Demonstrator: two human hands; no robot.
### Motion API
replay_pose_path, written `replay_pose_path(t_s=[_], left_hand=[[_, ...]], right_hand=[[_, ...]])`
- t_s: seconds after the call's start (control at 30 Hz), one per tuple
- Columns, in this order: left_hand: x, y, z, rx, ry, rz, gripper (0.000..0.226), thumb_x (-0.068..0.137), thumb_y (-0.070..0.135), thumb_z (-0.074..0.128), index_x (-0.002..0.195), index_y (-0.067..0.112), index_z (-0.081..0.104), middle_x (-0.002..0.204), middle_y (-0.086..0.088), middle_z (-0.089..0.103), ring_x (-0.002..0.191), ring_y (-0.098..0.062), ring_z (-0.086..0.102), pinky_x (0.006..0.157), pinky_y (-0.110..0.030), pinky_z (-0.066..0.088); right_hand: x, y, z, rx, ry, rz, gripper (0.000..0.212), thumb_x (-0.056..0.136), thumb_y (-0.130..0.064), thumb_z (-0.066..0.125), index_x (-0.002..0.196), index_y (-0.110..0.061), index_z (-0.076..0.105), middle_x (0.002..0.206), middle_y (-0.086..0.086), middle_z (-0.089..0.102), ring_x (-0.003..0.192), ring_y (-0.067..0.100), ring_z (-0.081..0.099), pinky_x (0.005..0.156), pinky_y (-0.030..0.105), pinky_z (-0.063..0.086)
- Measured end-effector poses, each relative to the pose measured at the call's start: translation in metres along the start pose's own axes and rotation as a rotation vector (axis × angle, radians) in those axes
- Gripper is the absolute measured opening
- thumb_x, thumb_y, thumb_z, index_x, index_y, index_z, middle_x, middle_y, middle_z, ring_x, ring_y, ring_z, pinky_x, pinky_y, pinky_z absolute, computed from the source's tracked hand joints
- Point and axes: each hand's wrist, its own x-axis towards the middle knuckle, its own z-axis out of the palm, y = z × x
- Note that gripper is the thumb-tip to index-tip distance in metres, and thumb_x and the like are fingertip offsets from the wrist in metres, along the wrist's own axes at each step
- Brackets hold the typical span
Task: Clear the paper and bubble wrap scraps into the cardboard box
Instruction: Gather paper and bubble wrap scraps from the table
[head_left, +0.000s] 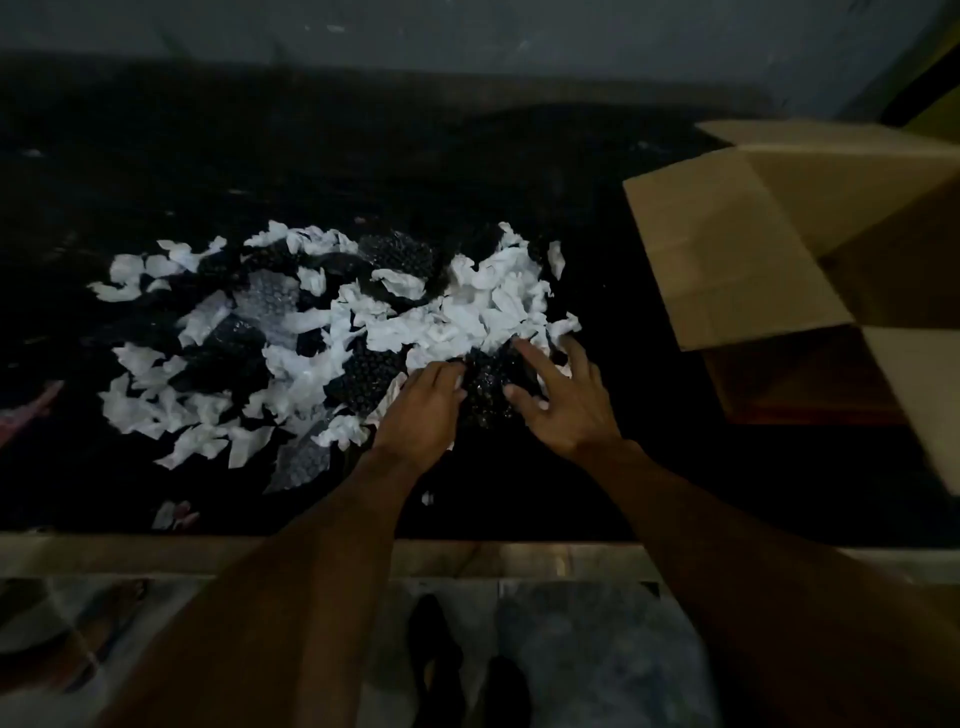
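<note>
White paper scraps (467, 312) and bubble wrap (485, 384) lie heaped mid-table (311, 156), with the open cardboard box (727, 249) at the heap's 3 o'clock. At its 5 o'clock edge, the right hand (563, 405) rests spread and released on the bubble wrap. The left hand (421, 410) curls against it; I cannot tell whether it grips.

no readable text, labels or numbers, cardboard box (737, 249) unmarked
</note>
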Motion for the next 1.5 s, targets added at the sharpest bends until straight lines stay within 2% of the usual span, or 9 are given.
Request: replay_pose_path(t_s=[0.2,0.4,0.53,0.73,0.87,1.07,1.17,1.27,1.5], left_hand=[[0.0,-0.005,0.004,-0.132,0.012,-0.049,0.052,0.087,0.0,0.043,0.138,0.011,0.041,0.128,-0.017,0.053,0.116,-0.033,0.051,0.097,-0.046,0.043],[0.007,-0.017,0.018,0.036,0.005,0.117,0.06,0.092,0.043,0.051,0.139,0.009,0.037,0.138,-0.012,0.044,0.129,-0.028,0.037,0.109,-0.04,0.033],[0.014,-0.017,0.027,0.164,-0.036,0.126,0.068,0.092,0.051,0.045,0.144,0.011,0.03,0.127,-0.01,0.049,0.12,-0.028,0.042,0.106,-0.047,0.034],[0.018,-0.013,0.029,0.263,0.058,0.179,0.059,0.089,0.053,0.048,0.131,0.013,0.049,0.128,-0.014,0.046,0.121,-0.033,0.039,0.114,-0.052,0.017],[0.023,-0.011,0.036,0.19,0.039,0.213,0.065,0.083,0.056,0.054,0.132,0.014,0.049,0.138,-0.01,0.045,0.132,-0.031,0.033,0.114,-0.057,0.015],[0.027,-0.011,0.042,-0.024,0.148,0.224,0.041,0.084,0.042,0.058,0.109,0.009,0.064,0.117,-0.012,0.054,0.114,-0.029,0.045,0.099,-0.046,0.038],[0.03,-0.008,0.042,0.012,0.123,0.167,0.048,0.082,0.047,0.059,0.12,0.019,0.06,0.132,-0.011,0.047,0.118,-0.032,0.038,0.097,-0.044,0.039],[0.037,-0.006,0.044,0.124,-0.012,0.155,0.061,0.079,0.062,0.055,0.132,0.033,0.049,0.145,-0.007,0.035,0.128,-0.035,0.031,0.102,-0.054,0.035],[0.046,-0.018,0.061,0.111,-0.079,0.204,0.045,0.084,0.055,0.053,0.113,0.022,0.061,0.138,-0.009,0.046,0.121,-0.032,0.044,0.098,-0.049,0.042]], right_hand=[[0.021,0.011,0.032,-0.128,-0.07,0.032,0.057,0.079,-0.076,0.046,0.129,-0.05,0.044,0.156,0.007,0.004,0.143,0.038,0.008,0.112,0.062,0.019],[0.02,0.026,0.04,-0.027,0.092,-0.066,0.039,0.07,-0.035,0.064,0.101,-0.012,0.06,0.138,0.022,0.039,0.124,0.044,0.042,0.098,0.054,0.042],[0.019,0.026,0.029,0.03,0.095,-0.005,0.038,0.07,-0.021,0.065,0.103,-0.014,0.049,0.131,0.013,0.045,0.12,0.034,0.045,0.095,0.039,0.044],[0.013,0.028,0.026,-0.226,0.272,0.042,0.063,0.072,-0.044,0.048,0.133,-0.027,0.047,0.137,0.001,0.049,0.123,0.031,0.041,0.096,0.053,0.035],[0.015,0.037,0.032,-0.229,0.17,0.051,0.066,0.078,-0.051,0.045,0.14,-0.03,0.039,0.152,0.001,0.032,0.137,0.032,0.029,0.106,0.059,0.024],[0.012,0.057,0.036,-0.104,0.202,0.032,0.057,0.079,-0.039,0.05,0.127,-0.007,0.051,0.127,0.016,0.053,0.123,0.036,0.046,0.102,0.052,0.038],[0.011,0.057,0.034,-0.078,0.21,0.04,0.069,0.078,-0.033,0.058,0.139,-0.005,0.039,0.122,0.017,0.052,0.114,0.032,0.044,0.101,0.045,0.039],[0.011,0.056,0.034,-0.163,0.26,0.067,0.06,0.078,-0.043,0.053,0.127,-0.008,0.054,0.118,0.018,0.051,0.108,0.034,0.043,0.092,0.048,0.044],[0.012,0.058,0.042,-0.228,0.333,0.066,0.041,0.08,-0.051,0.059,0.101,-0.016,0.062,0.129,0.026,0.044,0.12,0.04,0.04,0.097,0.047,0.04]])
